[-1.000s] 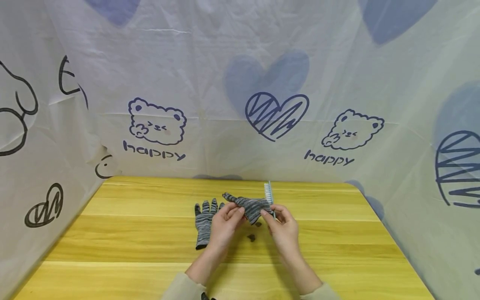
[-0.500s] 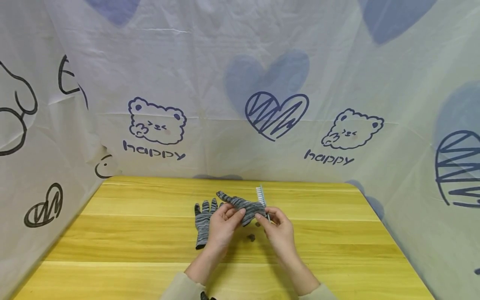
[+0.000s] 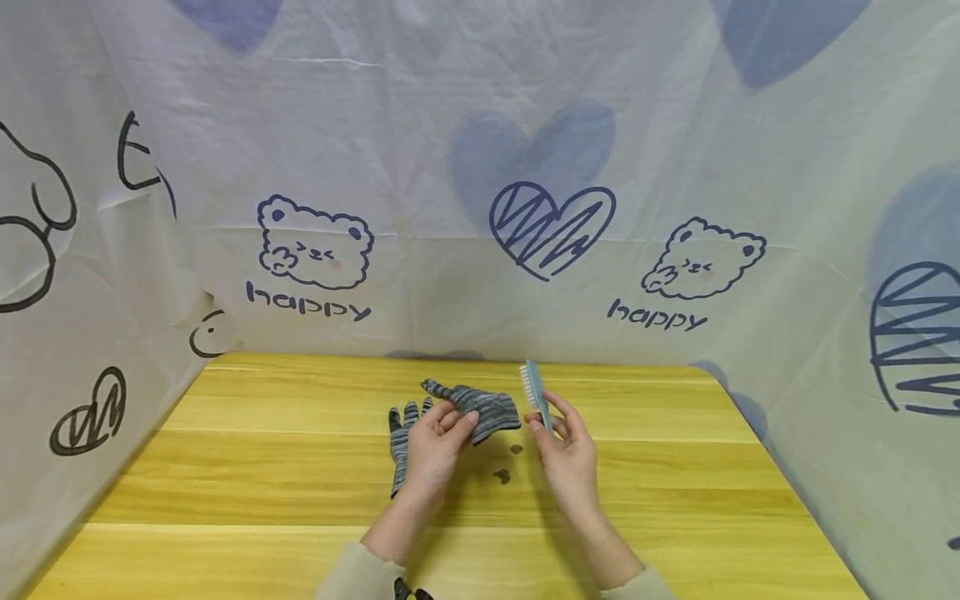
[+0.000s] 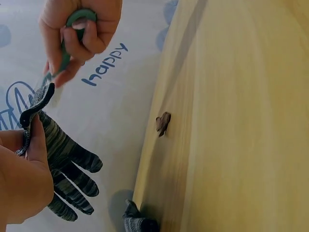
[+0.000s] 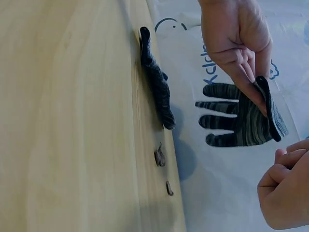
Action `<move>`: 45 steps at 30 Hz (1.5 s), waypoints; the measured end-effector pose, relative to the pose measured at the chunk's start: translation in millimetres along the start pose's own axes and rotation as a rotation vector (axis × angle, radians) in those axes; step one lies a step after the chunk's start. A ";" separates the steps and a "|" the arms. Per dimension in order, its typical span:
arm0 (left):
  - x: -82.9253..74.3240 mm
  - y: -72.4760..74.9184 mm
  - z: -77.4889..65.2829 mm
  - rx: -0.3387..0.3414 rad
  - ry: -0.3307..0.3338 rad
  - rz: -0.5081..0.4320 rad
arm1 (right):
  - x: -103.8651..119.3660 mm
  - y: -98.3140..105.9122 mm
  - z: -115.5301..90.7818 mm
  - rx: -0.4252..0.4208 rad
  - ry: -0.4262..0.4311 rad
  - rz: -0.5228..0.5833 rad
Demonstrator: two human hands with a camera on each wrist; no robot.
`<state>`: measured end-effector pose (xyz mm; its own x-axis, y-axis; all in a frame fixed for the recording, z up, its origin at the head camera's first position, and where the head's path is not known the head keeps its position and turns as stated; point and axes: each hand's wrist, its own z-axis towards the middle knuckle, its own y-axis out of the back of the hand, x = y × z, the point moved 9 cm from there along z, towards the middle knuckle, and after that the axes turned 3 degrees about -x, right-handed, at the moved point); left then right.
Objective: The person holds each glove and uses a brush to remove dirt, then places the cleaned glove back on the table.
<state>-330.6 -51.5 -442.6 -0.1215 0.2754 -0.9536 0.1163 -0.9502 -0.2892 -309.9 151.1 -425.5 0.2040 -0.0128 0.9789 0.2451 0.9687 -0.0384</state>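
Note:
A grey-and-black striped knit glove (image 3: pixel 491 410) hangs above the table, its cuff pinched between the thumb and fingers of my left hand (image 3: pixel 433 446). In the right wrist view the same glove (image 5: pixel 251 123) dangles with its fingers spread. My right hand (image 3: pixel 567 454) grips a light blue brush (image 3: pixel 535 392) with white bristles, held upright just right of the cuff. The brush handle's loop (image 4: pixel 81 13) shows among the curled fingers in the left wrist view. A matching glove (image 3: pixel 399 454) lies on the table, partly covered by my left hand.
Two small dark brown scraps, one nearer (image 3: pixel 502 476) and one farther (image 3: pixel 516 449), lie on the wooden table (image 3: pixel 675 500) between my arms. A printed cloth (image 3: pixel 420 283) hangs behind the table and along both sides. A black object (image 3: pixel 411 592) shows by my left sleeve.
My right hand has let go of the glove's cuff and drawn right with the brush, which now shows more fully. My left hand has shifted slightly left with the glove.

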 end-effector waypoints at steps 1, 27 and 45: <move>-0.9 1.2 0.7 -0.004 -0.003 0.014 | 3.4 0.1 -0.5 0.000 0.031 -0.010; -6.4 0.3 1.8 0.121 -0.025 0.080 | 45.6 -31.7 -35.7 0.148 0.798 -0.488; -5.9 -1.4 -2.6 0.113 -0.006 0.153 | 46.3 -16.7 -25.8 0.011 0.791 -0.598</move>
<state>-327.5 -51.4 -436.8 -0.1171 0.1261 -0.9851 0.0228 -0.9913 -0.1296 -280.1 127.9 -384.8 0.6241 -0.6585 0.4205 0.5062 0.7508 0.4244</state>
